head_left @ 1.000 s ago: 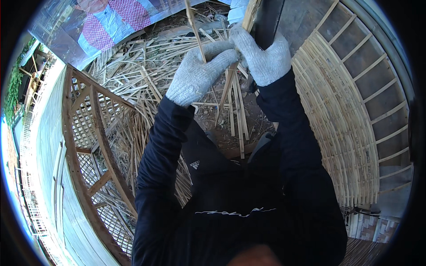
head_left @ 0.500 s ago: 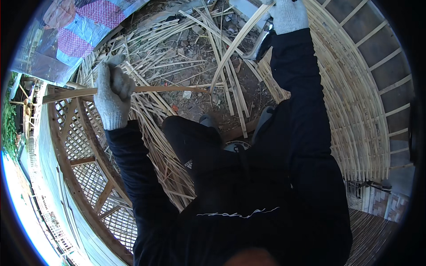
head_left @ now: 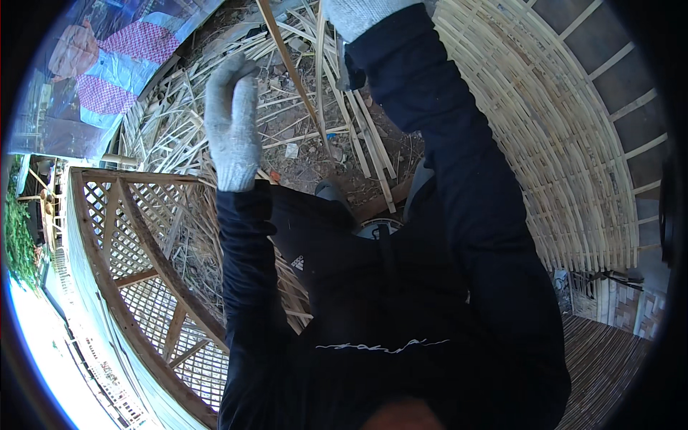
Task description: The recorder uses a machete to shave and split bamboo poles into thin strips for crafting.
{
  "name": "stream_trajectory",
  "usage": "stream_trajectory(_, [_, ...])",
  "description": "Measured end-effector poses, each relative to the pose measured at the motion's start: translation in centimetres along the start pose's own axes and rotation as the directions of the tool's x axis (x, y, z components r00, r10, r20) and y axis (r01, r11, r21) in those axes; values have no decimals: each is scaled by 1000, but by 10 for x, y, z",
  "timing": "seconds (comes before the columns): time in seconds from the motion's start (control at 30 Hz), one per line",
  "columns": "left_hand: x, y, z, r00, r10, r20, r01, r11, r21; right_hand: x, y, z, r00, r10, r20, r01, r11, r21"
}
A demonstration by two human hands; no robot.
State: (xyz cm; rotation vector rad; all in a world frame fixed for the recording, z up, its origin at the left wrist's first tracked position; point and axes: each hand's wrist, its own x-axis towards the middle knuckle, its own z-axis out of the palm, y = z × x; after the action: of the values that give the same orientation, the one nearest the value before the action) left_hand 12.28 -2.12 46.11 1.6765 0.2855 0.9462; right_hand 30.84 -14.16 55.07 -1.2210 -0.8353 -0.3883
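Observation:
My left hand (head_left: 233,118), in a pale grey knit glove, is raised at the left with its fingers stretched and thumb apart, holding nothing. To its right, a long brown bamboo strip (head_left: 290,68) slants down from the upper edge. A paler strip (head_left: 320,79) runs beside it below my right hand, and their lower ends come close together. My right hand (head_left: 365,14), gloved alike, is cut by the upper edge, so its fingers are hidden. A dark metal tool (head_left: 350,72) shows below it, beside the sleeve; it appears to be in that hand.
Loose split strips (head_left: 168,107) litter the dirt floor (head_left: 294,129). A large woven bamboo panel (head_left: 530,136) curves along the right. Wooden latticework (head_left: 136,229) stands at the left, below a printed plastic sheet (head_left: 107,79). My feet (head_left: 333,197) are close together near the middle.
My left hand has let go of the brown strip and opened, shifting right. The strip has swung up toward the upper edge. My right hand has moved left with the metal tool.

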Motion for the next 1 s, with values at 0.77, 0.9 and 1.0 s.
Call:
stream_trajectory(0.77, [-31, -191, -15, 923, -372, 99, 183, 651, 736, -10, 65, -1, 913, 404, 62, -363, 732, 577])
stream_trajectory(0.9, [-21, -192, -23, 914, -405, 26, 230, 571, 788, -16, 80, -18, 910, 414, -35, -338, 785, 519])
stream_trajectory(1.0, [-17, -199, -39, 859, -510, 45, 356, 659, 663, -21, 91, -34, 890, 450, -67, -342, 759, 553])
